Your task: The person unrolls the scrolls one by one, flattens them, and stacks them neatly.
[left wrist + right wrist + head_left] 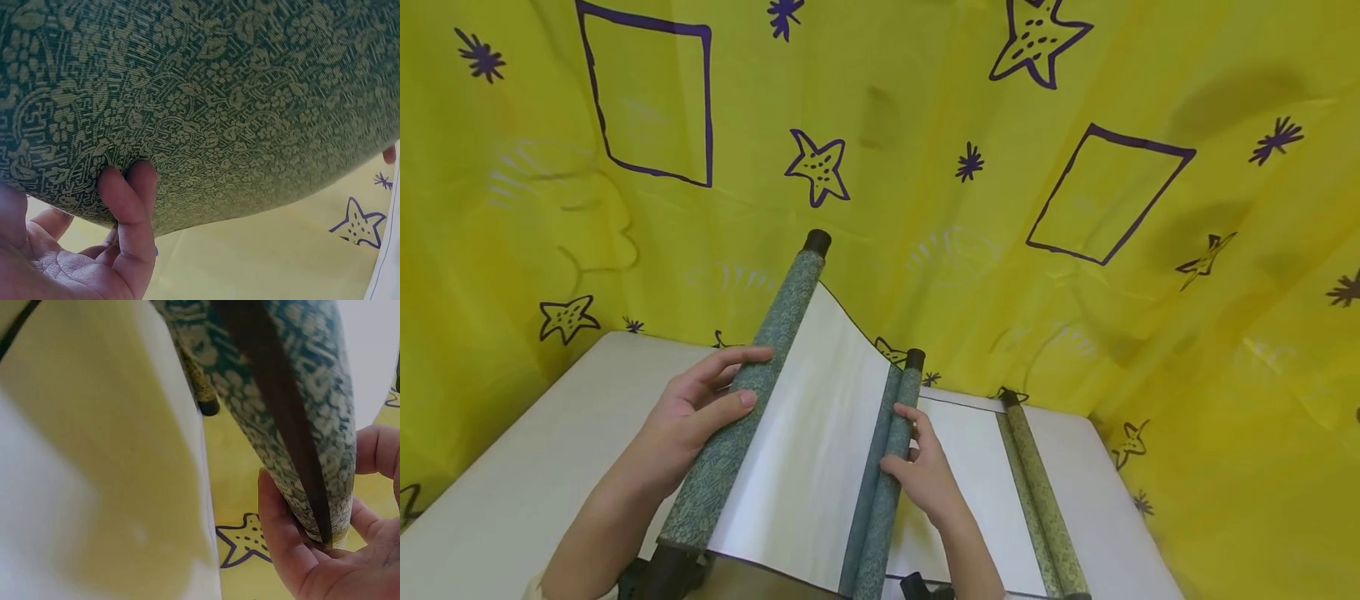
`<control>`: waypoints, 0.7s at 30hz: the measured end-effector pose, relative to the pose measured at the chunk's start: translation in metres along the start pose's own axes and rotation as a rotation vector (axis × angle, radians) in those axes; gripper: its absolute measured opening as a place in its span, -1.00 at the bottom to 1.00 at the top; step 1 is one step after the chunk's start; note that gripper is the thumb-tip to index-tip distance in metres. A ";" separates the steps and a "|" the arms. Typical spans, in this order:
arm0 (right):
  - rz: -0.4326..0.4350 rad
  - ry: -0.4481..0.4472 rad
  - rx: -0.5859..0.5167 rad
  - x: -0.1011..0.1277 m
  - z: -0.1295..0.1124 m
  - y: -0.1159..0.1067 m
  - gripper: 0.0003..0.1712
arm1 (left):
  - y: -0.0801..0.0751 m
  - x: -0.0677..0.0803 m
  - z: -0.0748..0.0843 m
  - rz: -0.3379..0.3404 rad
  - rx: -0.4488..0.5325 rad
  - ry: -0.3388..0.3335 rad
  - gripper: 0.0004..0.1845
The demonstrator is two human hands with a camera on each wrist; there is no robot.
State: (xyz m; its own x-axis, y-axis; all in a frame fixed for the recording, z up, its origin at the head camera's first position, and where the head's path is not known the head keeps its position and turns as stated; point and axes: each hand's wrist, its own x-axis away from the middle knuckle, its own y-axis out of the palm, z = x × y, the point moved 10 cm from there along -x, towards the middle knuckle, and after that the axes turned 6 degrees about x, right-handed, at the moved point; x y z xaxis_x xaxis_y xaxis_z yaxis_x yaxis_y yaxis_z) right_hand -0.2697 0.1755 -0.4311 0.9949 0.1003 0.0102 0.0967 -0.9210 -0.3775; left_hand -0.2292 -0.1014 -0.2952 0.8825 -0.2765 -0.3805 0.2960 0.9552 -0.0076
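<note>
- My left hand point(688, 412) grips the thick rolled end of a hanging scroll point(805, 425), thumb on top and fingers curled round the green patterned brocade roll point(752, 392); the left wrist view shows fingertips point(128, 187) pressed into that fabric from below.
- My right hand point(925, 471) holds the scroll's thinner blue-green roller point(887, 467), fingers wrapped round it from the right side; in the right wrist view the thumb point(281, 531) and fingers cup the underside of the roll, with a dark strip running along it.
- Between my two hands the scroll's white paper point(812, 442) is stretched open, raised off the table and tilted, its far end higher than its near end.
- The thick roll ends in a dark wooden knob point(817, 242) at the far end; the thin roller has a smaller dark knob point(914, 359).
- Beneath and to the right of the held scroll, a second scroll point(985, 492) lies flat and unrolled on the white table point(512, 475), with its olive-green roller point(1041, 500) along the right edge, well apart from my right hand.
- A yellow cloth backdrop point(925, 125) printed with purple stars and squares hangs behind the table and wraps round both sides.
- Dark objects show at the near table edge under the held scroll; I cannot tell what they are.
</note>
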 end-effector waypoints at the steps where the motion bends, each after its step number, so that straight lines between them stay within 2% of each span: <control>1: 0.008 0.000 -0.001 0.000 0.000 -0.004 -0.14 | 0.000 -0.001 -0.001 0.004 -0.005 -0.007 -0.58; 6: 0.026 -0.020 -0.014 -0.001 -0.004 -0.022 -0.15 | -0.003 -0.002 -0.008 0.030 -0.016 -0.059 -0.63; 9: 0.024 -0.025 0.008 -0.001 -0.007 -0.031 -0.16 | -0.004 -0.003 -0.015 0.020 -0.020 -0.097 -0.65; 13: 0.018 -0.014 0.052 0.002 -0.006 -0.042 -0.16 | -0.003 -0.002 -0.027 -0.042 -0.031 -0.167 -0.62; 16: 0.015 -0.002 0.082 0.005 -0.006 -0.049 -0.16 | -0.001 -0.001 -0.035 -0.099 -0.051 -0.196 -0.58; 21: 0.023 0.006 0.148 0.009 -0.008 -0.061 -0.17 | 0.000 0.000 -0.043 -0.168 -0.167 -0.184 -0.60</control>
State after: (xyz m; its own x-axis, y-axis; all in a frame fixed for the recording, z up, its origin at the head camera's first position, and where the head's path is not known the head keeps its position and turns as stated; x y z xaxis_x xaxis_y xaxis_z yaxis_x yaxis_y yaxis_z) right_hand -0.2666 0.2297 -0.4001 0.9970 0.0772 0.0048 0.0688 -0.8571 -0.5104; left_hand -0.2453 -0.0962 -0.3352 0.8821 -0.4323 -0.1871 0.3927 0.8943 -0.2146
